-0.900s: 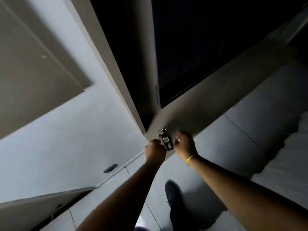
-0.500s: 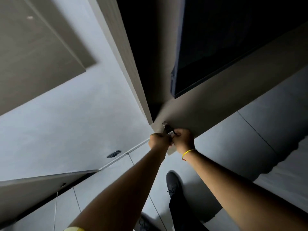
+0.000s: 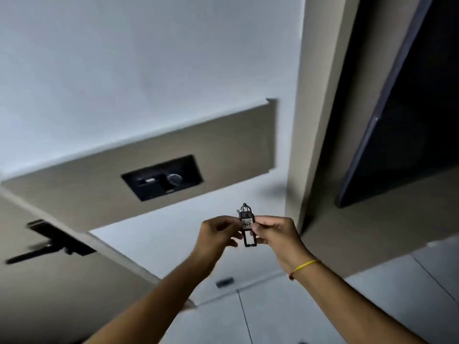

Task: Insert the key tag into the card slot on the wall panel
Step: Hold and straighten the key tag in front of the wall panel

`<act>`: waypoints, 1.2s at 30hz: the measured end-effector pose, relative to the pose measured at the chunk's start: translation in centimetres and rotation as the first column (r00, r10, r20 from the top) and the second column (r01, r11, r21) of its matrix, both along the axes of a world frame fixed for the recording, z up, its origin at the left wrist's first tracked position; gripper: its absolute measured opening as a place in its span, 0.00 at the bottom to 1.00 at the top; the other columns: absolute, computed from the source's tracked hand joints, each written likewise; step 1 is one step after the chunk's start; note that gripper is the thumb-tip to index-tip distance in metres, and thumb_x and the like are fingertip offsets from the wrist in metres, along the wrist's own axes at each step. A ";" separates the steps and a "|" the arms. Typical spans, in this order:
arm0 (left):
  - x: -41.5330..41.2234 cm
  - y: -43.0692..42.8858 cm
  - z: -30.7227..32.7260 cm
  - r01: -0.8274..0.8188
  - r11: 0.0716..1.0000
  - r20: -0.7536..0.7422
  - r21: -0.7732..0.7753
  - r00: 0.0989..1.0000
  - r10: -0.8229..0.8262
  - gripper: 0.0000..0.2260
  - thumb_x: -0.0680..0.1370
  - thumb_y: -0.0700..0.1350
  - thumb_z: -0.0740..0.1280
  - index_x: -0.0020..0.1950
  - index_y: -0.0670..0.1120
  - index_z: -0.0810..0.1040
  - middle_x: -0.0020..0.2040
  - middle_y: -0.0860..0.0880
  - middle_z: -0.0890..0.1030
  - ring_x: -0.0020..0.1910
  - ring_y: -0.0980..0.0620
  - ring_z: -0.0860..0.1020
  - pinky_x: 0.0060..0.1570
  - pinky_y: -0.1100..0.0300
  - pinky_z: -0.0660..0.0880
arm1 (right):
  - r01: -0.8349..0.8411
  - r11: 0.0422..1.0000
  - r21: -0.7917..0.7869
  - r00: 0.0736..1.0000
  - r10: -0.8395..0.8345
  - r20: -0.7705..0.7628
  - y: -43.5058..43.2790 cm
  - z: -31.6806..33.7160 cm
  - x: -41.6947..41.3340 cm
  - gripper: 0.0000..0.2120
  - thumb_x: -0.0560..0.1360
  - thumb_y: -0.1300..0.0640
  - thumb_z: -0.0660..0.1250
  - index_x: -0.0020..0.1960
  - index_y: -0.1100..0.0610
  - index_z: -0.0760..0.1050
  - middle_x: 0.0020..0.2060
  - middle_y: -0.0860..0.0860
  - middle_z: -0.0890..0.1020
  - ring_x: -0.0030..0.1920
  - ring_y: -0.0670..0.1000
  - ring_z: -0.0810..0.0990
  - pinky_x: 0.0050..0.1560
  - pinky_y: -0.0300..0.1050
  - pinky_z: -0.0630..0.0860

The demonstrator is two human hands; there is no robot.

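A black key tag [image 3: 247,225] with a white numbered label and a metal ring on top is pinched between both hands at chest height. My left hand [image 3: 216,234] touches its left side. My right hand [image 3: 275,233], with a yellow band at the wrist, grips its right side. Up and to the left, a dark wall panel [image 3: 162,177] with a round knob and a slot sits recessed in a tan board on the white wall. The tag is well clear of the panel, below and to its right.
A door with a black lever handle [image 3: 53,240] stands at the left edge. A beige door frame [image 3: 313,120] rises on the right, with a dark opening [image 3: 409,100] beyond it. Grey floor tiles lie below, with a small black doorstop [image 3: 224,282] at the wall base.
The view has swung up and left, bringing the wall panel and door handle into sight. Both hands have come up with the tag and now hold it upright, label facing me.
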State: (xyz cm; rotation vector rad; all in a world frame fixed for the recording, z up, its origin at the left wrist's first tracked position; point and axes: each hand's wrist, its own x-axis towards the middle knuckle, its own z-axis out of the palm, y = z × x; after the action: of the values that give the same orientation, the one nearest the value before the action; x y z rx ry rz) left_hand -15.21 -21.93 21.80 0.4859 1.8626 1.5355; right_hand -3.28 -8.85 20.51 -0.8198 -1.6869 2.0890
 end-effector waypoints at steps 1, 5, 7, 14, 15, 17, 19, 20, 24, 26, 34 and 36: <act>-1.5 -1.7 2.4 0.001 0.999 -0.061 0.036 0.998 0.002 0.05 0.80 0.36 0.71 0.46 0.40 0.87 0.41 0.42 0.86 0.39 0.47 0.83 0.38 0.54 0.78 | -0.027 0.999 0.047 0.999 0.029 -0.043 -1.0 2.4 -1.5 0.12 0.80 0.71 0.68 0.51 0.59 0.89 0.41 0.55 0.84 0.44 0.53 0.80 0.44 0.42 0.82; -6.6 -7.3 11.2 0.009 0.990 -0.267 0.141 0.963 0.029 0.04 0.80 0.37 0.72 0.48 0.43 0.88 0.39 0.45 0.86 0.35 0.50 0.82 0.37 0.58 0.80 | -0.100 0.976 0.191 0.979 0.130 -0.154 -4.8 10.8 -7.0 0.12 0.79 0.72 0.69 0.62 0.70 0.83 0.51 0.64 0.88 0.47 0.56 0.84 0.44 0.43 0.85; -8.9 -9.7 15.0 0.011 0.983 -0.326 0.183 0.944 0.050 0.05 0.80 0.37 0.72 0.53 0.40 0.87 0.40 0.43 0.86 0.35 0.50 0.82 0.39 0.57 0.81 | -0.121 0.971 0.207 0.966 0.163 -0.203 -6.4 14.5 -9.8 0.13 0.78 0.72 0.70 0.63 0.71 0.82 0.55 0.67 0.87 0.49 0.59 0.85 0.48 0.48 0.86; -13.9 -13.5 22.2 -0.030 0.959 -0.431 0.283 0.889 0.155 0.08 0.81 0.34 0.70 0.58 0.32 0.84 0.43 0.38 0.85 0.37 0.47 0.83 0.39 0.56 0.81 | -0.159 0.905 0.395 0.939 0.262 -0.222 -8.1 22.0 -17.4 0.13 0.79 0.69 0.71 0.63 0.69 0.82 0.52 0.63 0.87 0.44 0.56 0.85 0.41 0.43 0.87; -14.3 -13.7 22.5 -0.031 0.956 -0.436 0.292 0.885 0.162 0.08 0.81 0.33 0.69 0.58 0.32 0.84 0.43 0.37 0.85 0.37 0.46 0.82 0.39 0.56 0.81 | -0.156 0.891 0.425 0.939 0.268 -0.217 -8.1 22.4 -18.0 0.13 0.79 0.69 0.72 0.63 0.68 0.83 0.50 0.62 0.87 0.42 0.54 0.85 0.40 0.43 0.87; -14.9 -13.7 22.8 -0.033 0.952 -0.440 0.304 0.882 0.171 0.09 0.81 0.33 0.69 0.59 0.32 0.83 0.43 0.39 0.85 0.38 0.45 0.82 0.41 0.54 0.81 | -0.156 0.863 0.481 0.938 0.282 -0.203 -7.9 23.0 -18.9 0.12 0.79 0.68 0.72 0.61 0.67 0.84 0.45 0.58 0.87 0.37 0.50 0.85 0.37 0.40 0.86; -15.4 -13.6 22.9 -0.026 0.955 -0.449 0.296 0.879 0.163 0.09 0.81 0.34 0.69 0.60 0.32 0.83 0.44 0.39 0.85 0.39 0.45 0.82 0.42 0.53 0.81 | -0.159 0.842 0.516 0.939 0.291 -0.184 -7.6 23.2 -19.5 0.11 0.78 0.69 0.73 0.60 0.66 0.85 0.41 0.55 0.87 0.33 0.45 0.86 0.35 0.39 0.86; -15.6 -13.5 22.9 -0.019 0.959 -0.455 0.283 0.877 0.152 0.09 0.81 0.34 0.69 0.60 0.32 0.84 0.44 0.38 0.85 0.39 0.46 0.82 0.42 0.55 0.81 | -0.164 0.834 0.527 0.940 0.294 -0.172 -7.4 23.2 -19.6 0.10 0.78 0.69 0.73 0.59 0.67 0.84 0.39 0.55 0.87 0.32 0.44 0.86 0.34 0.39 0.86; -17.0 -13.0 22.5 0.013 0.976 -0.447 0.219 0.890 0.089 0.09 0.80 0.37 0.72 0.57 0.33 0.84 0.43 0.34 0.84 0.35 0.50 0.84 0.38 0.61 0.83 | -0.181 0.832 0.524 0.948 0.290 -0.132 -6.4 23.3 -20.0 0.07 0.76 0.69 0.75 0.50 0.60 0.85 0.39 0.53 0.86 0.30 0.44 0.87 0.32 0.40 0.85; -17.8 -12.9 22.3 0.038 0.978 -0.428 0.204 0.902 0.054 0.08 0.80 0.37 0.73 0.56 0.33 0.85 0.44 0.31 0.85 0.35 0.50 0.85 0.38 0.62 0.84 | -0.190 0.841 0.507 0.947 0.293 -0.132 -6.0 23.2 -20.1 0.09 0.75 0.69 0.76 0.45 0.55 0.84 0.41 0.54 0.87 0.31 0.46 0.87 0.33 0.40 0.86; -18.8 -12.7 21.8 0.055 0.974 -0.415 0.221 0.909 0.042 0.05 0.80 0.38 0.73 0.52 0.37 0.86 0.44 0.33 0.86 0.35 0.49 0.86 0.37 0.62 0.84 | -0.184 0.859 0.478 0.941 0.294 -0.166 -5.4 22.5 -20.9 0.08 0.74 0.67 0.78 0.45 0.56 0.85 0.41 0.54 0.88 0.35 0.49 0.90 0.35 0.41 0.86; -18.9 -12.6 21.8 0.053 0.973 -0.413 0.224 0.910 0.046 0.05 0.80 0.37 0.73 0.53 0.36 0.86 0.42 0.36 0.87 0.35 0.50 0.86 0.37 0.63 0.83 | -0.186 0.856 0.483 0.939 0.299 -0.168 -5.3 22.4 -21.1 0.08 0.74 0.67 0.78 0.45 0.55 0.85 0.42 0.55 0.88 0.35 0.49 0.90 0.36 0.41 0.86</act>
State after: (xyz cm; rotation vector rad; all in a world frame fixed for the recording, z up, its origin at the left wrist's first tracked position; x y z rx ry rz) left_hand -34.09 -34.53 43.56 0.9917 1.9937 1.7601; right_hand -24.40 -14.14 42.91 -0.2043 -2.1098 1.7193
